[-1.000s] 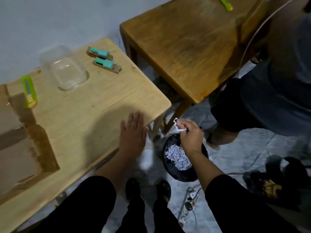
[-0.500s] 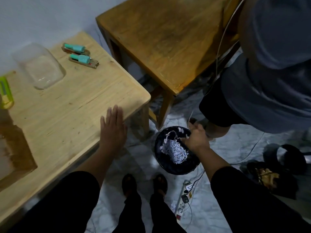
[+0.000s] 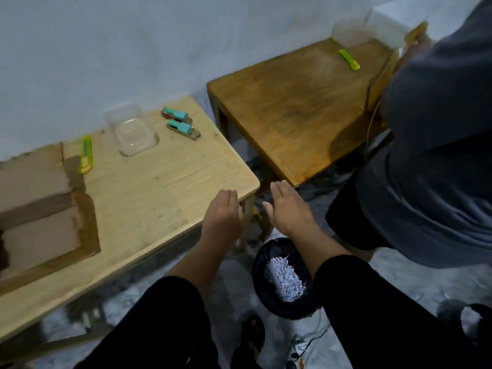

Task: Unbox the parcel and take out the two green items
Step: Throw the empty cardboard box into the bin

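Observation:
Two green items (image 3: 179, 123) lie side by side at the far right of the light wooden table (image 3: 149, 182). The opened cardboard parcel (image 3: 37, 209) sits at the table's left end. My left hand (image 3: 222, 213) rests flat at the table's near right corner, fingers together, holding nothing. My right hand (image 3: 288, 209) hovers just right of that corner, above the floor, flat and empty. Below it a black bin (image 3: 259, 275) holds white shredded paper (image 3: 283, 279).
A yellow-green box cutter (image 3: 86, 154) and a clear plastic tub (image 3: 133, 133) lie on the light table. A darker wooden table (image 3: 300, 113) stands to the right with another cutter (image 3: 349, 59). A person in grey (image 3: 436, 155) crouches at right. Cables lie on the floor.
My right hand let go of the paper shreds over the bin and rose beside the table corner. My left hand stayed at the table edge. The view tilted up.

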Available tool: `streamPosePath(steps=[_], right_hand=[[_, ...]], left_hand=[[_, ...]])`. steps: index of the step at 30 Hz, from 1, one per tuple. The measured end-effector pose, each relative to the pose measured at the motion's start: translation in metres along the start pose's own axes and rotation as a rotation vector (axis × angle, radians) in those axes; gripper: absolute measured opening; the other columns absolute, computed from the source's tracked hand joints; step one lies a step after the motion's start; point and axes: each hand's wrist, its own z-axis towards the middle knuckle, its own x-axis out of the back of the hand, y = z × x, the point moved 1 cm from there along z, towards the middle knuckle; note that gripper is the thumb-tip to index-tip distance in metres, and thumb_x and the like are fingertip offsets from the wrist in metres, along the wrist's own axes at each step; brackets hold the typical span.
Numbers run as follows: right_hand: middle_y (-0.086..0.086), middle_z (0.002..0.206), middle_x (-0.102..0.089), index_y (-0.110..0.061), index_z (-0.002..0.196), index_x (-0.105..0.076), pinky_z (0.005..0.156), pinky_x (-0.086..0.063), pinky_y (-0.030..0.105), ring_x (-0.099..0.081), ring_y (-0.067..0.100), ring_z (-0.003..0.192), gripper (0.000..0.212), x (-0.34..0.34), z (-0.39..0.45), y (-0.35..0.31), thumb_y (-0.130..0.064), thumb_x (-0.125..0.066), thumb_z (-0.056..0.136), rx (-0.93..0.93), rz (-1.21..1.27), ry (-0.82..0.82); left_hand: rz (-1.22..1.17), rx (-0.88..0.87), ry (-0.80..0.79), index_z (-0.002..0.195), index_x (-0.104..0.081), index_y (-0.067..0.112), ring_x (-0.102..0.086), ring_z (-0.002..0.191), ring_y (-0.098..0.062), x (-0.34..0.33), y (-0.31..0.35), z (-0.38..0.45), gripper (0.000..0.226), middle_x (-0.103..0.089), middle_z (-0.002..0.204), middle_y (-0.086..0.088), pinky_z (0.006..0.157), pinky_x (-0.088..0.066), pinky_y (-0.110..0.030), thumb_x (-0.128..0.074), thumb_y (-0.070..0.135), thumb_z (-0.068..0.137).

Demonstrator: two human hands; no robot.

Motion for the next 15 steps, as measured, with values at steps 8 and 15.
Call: streamPosePath(steps=[8,15], right_hand=[[0.01,0.147,-0.032,-0.009,0.141,-0.025,0.113,-0.029,0.035,-0.031,0.023,0.136,0.056,0.056,0.017,-0.098,-0.036,-0.043,0.094,0.217,-0.032,0.113],[0.006,0.155,-0.019,-0.011,0.145,-0.016,0.113,-0.026,0.033,-0.025,0.022,0.14,0.061,0.044,0.022,-0.212,-0.038,-0.039,0.096,0.385,0.017,0.023]], left_hand=[[0.135,0.218,0.224,0.131,-0.042,0.001,-0.048,0.12,-0.03,0.1,-0.056,-0.009,0.046,-0.05,0.129,-0.018,0.101,-0.039,-0.037,-0.035,0.027,0.094],[0.134,0.434,0.317,0.134,-0.037,0.002,-0.044,0.122,-0.029,0.164,-0.16,-0.079,0.047,-0.046,0.131,-0.017,0.106,-0.034,-0.037,-0.044,0.025,0.093]])
